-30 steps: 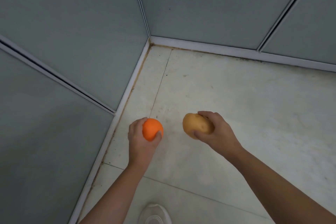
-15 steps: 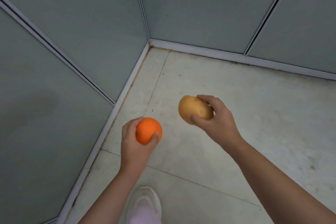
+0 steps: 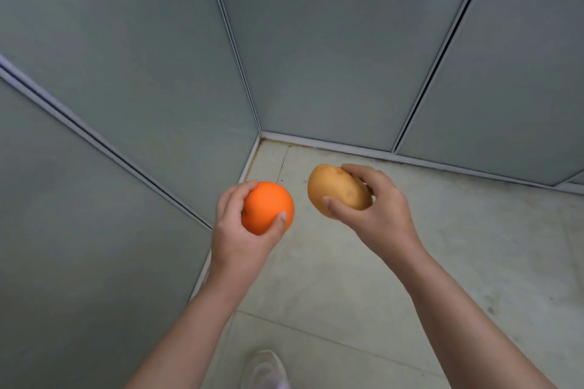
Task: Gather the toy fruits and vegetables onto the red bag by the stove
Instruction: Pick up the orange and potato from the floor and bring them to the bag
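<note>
My left hand (image 3: 241,237) grips a round toy orange (image 3: 265,210), thumb on its lower right side. My right hand (image 3: 377,213) holds a tan toy potato (image 3: 336,189), fingers wrapped over its right end and thumb under it. Both are held in the air above a pale tiled floor, a short gap between them. The red bag and the stove are not in view.
Grey-green glass panels (image 3: 132,79) with thin metal frames form a corner straight ahead and along the left. The pale floor (image 3: 474,246) stretches to the right. A white shoe (image 3: 267,368) shows at the bottom edge.
Both hands have risen with their toys and look closer to the camera. The view has tilted up, showing more wall and less floor.
</note>
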`<state>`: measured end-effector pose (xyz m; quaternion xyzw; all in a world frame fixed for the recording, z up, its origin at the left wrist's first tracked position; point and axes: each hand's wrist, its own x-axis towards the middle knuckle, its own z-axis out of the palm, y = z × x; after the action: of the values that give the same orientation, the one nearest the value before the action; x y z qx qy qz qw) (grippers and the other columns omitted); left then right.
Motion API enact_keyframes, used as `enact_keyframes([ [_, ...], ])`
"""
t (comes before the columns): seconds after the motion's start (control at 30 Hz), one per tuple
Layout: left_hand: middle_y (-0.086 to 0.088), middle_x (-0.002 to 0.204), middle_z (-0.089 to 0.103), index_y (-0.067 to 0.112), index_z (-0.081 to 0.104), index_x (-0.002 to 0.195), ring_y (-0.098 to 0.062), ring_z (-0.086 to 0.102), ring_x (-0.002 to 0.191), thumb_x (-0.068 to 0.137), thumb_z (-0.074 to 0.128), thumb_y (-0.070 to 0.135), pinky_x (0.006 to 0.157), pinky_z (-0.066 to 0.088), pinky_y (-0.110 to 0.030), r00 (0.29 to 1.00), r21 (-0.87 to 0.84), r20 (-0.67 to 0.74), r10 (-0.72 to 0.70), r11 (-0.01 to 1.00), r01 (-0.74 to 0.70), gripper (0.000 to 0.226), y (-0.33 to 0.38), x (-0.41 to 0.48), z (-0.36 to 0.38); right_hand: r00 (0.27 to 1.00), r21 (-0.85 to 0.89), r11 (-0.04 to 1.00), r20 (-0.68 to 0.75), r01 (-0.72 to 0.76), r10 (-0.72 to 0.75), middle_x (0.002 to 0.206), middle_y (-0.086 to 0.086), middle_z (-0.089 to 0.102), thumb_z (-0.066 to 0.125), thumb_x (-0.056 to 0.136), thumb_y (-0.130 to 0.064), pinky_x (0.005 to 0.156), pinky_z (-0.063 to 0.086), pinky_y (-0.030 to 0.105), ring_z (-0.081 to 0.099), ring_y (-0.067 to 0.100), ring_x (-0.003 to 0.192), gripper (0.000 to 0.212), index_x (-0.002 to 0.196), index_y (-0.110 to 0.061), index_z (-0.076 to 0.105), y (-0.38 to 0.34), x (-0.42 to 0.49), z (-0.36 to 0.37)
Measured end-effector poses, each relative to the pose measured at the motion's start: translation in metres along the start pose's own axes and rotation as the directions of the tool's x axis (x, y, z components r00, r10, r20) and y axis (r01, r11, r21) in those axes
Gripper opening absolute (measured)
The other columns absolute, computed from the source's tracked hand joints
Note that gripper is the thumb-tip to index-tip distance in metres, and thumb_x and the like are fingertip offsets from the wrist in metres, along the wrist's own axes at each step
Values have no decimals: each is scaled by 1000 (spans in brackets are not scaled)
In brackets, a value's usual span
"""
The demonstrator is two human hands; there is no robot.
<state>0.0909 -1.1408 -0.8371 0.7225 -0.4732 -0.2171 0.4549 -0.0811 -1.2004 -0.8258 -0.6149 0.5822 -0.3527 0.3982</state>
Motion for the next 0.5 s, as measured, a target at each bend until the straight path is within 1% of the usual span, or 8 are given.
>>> enact_keyframes([
  [0.1, 6, 120, 46, 31, 52, 110, -7, 49, 101, 68, 79, 11, 77, 34, 3, 998, -22, 60, -8, 1000, 9, 54, 47, 15, -17, 1000, -9, 1000, -7, -26, 26, 107, -6, 59, 78, 65, -27, 68, 33, -2, 47, -12, 87, 49, 110, -29, 59, -49, 8, -26],
  [0.2, 4, 120, 47, 30, 53, 110, -7, 50, 103, 68, 79, 10, 79, 35, 1, 998, -41, 70, 3, 999, 0, 54, 96, 29, -40, 999, -1, 999, -16, -47, 47, 107, -8, 59, 78, 65, -27, 69, 35, 0, 47, -13, 87, 45, 105, -34, 58, -101, 13, -52],
  [0.23, 5, 119, 48, 31, 53, 110, -4, 50, 103, 68, 79, 10, 79, 35, 1, 997, -56, 71, -2, 998, 6, 54, 114, 34, -49, 999, 8, 999, -23, -48, 48, 106, -9, 58, 78, 66, -26, 70, 35, 0, 47, -14, 88, 44, 103, -37, 57, -120, 14, -61],
  [0.33, 8, 117, 49, 30, 53, 110, 14, 47, 100, 67, 80, 11, 75, 33, 2, 997, -96, 77, -1, 995, 9, 54, 169, 44, -74, 998, 30, 998, -39, -46, 47, 105, -10, 56, 78, 66, -25, 72, 35, 3, 47, -13, 92, 46, 103, -38, 56, -177, 14, -90],
  [0.37, 8, 117, 49, 30, 52, 110, 17, 45, 100, 67, 81, 13, 75, 33, 2, 997, -109, 81, 8, 994, 1, 54, 186, 47, -81, 998, 34, 998, -48, -50, 52, 105, -10, 56, 78, 66, -25, 73, 36, 6, 48, -10, 92, 46, 105, -37, 57, -196, 14, -99],
  [0.47, 11, 119, 47, 32, 52, 110, 16, 44, 103, 64, 78, 26, 76, 34, 2, 993, -128, 103, 50, 991, -36, 53, 238, 51, -102, 995, 46, 998, -85, -50, 54, 105, -7, 57, 79, 65, -27, 75, 40, 17, 52, 0, 92, 47, 107, -33, 58, -249, 15, -127],
  [0.5, 11, 119, 47, 33, 52, 110, 16, 44, 103, 65, 80, 24, 76, 34, 2, 993, -133, 110, 54, 990, -39, 54, 254, 53, -108, 994, 49, 997, -98, -52, 56, 105, -7, 57, 79, 64, -27, 75, 41, 18, 53, 2, 93, 47, 107, -32, 59, -265, 14, -136],
])
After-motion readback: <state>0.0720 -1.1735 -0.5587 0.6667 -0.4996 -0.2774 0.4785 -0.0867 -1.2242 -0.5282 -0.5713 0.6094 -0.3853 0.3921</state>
